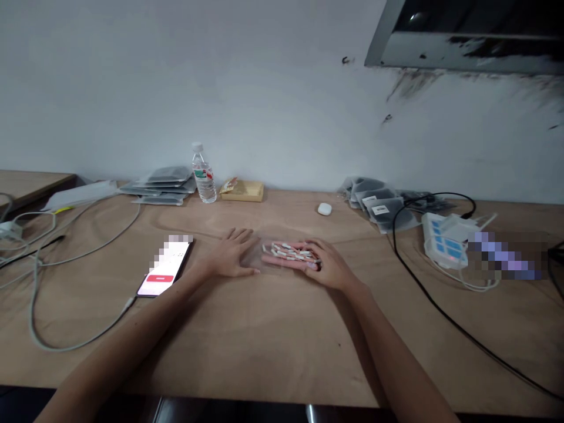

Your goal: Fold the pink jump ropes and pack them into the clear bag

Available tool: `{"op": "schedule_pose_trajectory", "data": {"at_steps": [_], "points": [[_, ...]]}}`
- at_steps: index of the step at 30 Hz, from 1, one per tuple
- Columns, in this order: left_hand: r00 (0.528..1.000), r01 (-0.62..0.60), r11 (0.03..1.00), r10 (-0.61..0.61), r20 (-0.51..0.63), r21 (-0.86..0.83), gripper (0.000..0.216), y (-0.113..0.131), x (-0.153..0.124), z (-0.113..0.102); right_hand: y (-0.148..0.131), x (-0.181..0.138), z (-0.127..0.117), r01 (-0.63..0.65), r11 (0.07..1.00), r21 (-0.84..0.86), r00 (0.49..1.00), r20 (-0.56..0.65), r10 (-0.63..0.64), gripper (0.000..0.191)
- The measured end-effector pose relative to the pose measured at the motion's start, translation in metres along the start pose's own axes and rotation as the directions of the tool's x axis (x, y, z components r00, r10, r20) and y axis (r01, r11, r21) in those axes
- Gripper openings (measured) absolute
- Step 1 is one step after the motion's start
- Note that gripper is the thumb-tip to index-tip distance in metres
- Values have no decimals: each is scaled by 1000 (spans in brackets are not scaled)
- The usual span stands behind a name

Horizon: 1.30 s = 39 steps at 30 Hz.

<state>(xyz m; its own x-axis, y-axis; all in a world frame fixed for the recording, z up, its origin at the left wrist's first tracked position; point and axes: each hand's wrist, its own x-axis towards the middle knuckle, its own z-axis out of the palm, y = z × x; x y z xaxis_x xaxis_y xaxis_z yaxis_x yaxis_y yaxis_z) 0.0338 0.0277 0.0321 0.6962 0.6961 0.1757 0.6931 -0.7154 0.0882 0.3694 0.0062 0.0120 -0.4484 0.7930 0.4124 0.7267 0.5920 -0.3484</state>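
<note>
Curled around the right end of a pink-and-white bundle point(289, 252), a person's right hand point(328, 262) holds it with the thumb on the near side, while the left hand point(231, 254) is spread open, palm down, at the left edge of what looks like clear film point(254, 255) about the bundle. Whether the left fingers press on the film or only rest beside it cannot be told. The bundle lies crosswise between the two hands, near the middle of a wooden table point(273, 341), its many small white pieces set against pink ones, too small to identify. Left of the left hand, a phone point(165, 267) shows a lit screen with a red bar, a pale cable point(61, 350) running to its lower end. Toward the wall point(264, 94), from left to right, stand or lie a stack of grey packets point(161, 185), an upright clear bottle point(205, 179) with a white cap, a shallow yellow tray point(249, 192), a small white case point(325, 208) and overlapping grey pouches point(381, 205). At far right sits a white-and-blue power strip point(446, 244), with a black cable point(423, 286) curving past it toward the table's near right corner.
</note>
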Motion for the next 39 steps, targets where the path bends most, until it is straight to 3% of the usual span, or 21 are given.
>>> {"op": "schedule_pose_trajectory", "data": {"at_steps": [10,17,25,31,36,39], "points": [[998,-51,998,50,-30,-38,93,-1,0,3,-15,8,11,84,996,-30,994,69,-82,65],[1000,-20,1000,20,11,14,93,1,-1,0,-8,8,13,86,995,-42,992,91,-82,59],[976,-81,996,75,-203,-21,55,-7,-1,1,16,1,5,-49,996,-78,999,7,49,53],[983,74,996,-66,-170,41,46,-14,-2,3,26,-2,7,-134,984,-116,990,-66,127,49],[920,345,930,-308,-243,127,44,-14,-1,14,19,1,1,-57,998,-37,997,-48,56,38],[924,357,926,-331,-189,120,52,-16,4,20,11,1,-1,2,998,57,1000,-22,-1,45]]}}
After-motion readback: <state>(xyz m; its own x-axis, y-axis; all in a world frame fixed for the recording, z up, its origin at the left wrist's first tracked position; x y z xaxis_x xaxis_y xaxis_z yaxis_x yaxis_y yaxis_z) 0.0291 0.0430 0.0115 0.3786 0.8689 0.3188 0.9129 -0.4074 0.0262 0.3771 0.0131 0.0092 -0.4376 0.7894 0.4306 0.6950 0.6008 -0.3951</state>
